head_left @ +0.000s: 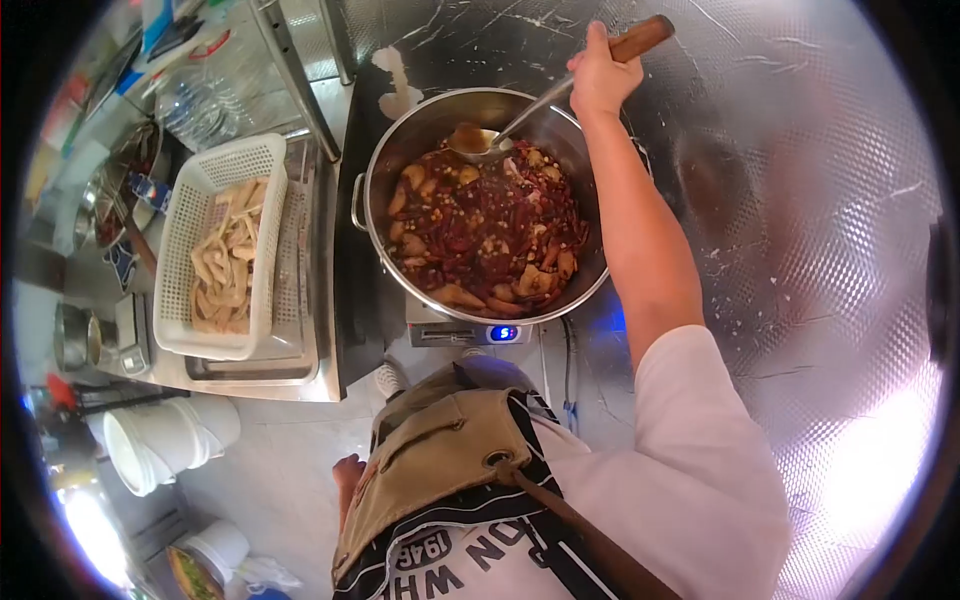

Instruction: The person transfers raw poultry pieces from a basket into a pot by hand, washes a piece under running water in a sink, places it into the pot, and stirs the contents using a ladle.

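My right hand (606,80) grips the metal shaft of a ladle (545,108) just below its wooden handle end, with the thumb pointing up. The ladle's bowl rests at the surface near the far side of a large steel pot (361,200) and holds some brown liquid. Dark red broth, dried chilies and pale brown chunks of food (490,235) fill much of the pot. Down at my side, beside the tan apron (430,450), hangs my left hand (348,472). It is small in view and its fingers are mostly hidden, touching nothing that I can make out.
The pot stands on a cooker with a lit blue display (503,333). To the left, a white plastic basket (170,290) of pale food strips sits on a steel counter (335,370). White buckets (150,445) stand below. Textured metal sheeting (800,250) covers the right side.
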Motion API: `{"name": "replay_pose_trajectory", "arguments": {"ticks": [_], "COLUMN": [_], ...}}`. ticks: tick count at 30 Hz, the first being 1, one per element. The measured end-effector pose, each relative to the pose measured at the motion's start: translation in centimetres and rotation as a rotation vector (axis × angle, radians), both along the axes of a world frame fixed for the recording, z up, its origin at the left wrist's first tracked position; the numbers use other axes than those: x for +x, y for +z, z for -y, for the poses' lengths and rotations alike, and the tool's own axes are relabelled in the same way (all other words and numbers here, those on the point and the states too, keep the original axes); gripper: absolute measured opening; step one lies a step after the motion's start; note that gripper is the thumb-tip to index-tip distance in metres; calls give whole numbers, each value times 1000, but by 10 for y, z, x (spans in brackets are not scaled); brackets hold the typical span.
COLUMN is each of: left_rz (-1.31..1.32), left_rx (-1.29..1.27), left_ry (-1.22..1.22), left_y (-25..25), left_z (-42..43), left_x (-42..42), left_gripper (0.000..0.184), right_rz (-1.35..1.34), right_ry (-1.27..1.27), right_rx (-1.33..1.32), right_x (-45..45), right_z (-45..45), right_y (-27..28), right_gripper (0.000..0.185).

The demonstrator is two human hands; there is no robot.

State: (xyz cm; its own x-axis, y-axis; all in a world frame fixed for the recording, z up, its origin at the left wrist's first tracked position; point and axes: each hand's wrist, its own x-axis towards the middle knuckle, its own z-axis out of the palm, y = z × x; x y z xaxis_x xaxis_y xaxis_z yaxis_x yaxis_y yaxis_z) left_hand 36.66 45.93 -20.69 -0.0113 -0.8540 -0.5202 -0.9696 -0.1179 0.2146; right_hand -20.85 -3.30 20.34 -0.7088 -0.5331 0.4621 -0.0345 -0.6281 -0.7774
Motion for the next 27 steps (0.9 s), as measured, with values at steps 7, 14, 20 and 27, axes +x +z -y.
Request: {"name": "replay_pose_trajectory", "arguments": {"ticks": [7, 14, 20, 27], "left_rz": [-17, -52, -86, 69], "left_rx": [31, 28, 238, 37], "left_ry": [75, -33, 732, -128], "left_y": [20, -47, -48, -54], "left_z": [15, -14, -1, 24], "left_x": [-8, 27, 34, 35], "left_gripper": [23, 28, 24, 28], "right_rz": [-55, 152, 191, -18], "right_ry": [-57, -164, -119, 2], "right_rx": [58, 80, -46, 8], "right_x": [-21, -47, -65, -58], "right_z": [-13, -33, -82, -138], "right_y": [-52, -64, -16, -42], "right_gripper": [21, 23, 22, 25]}}
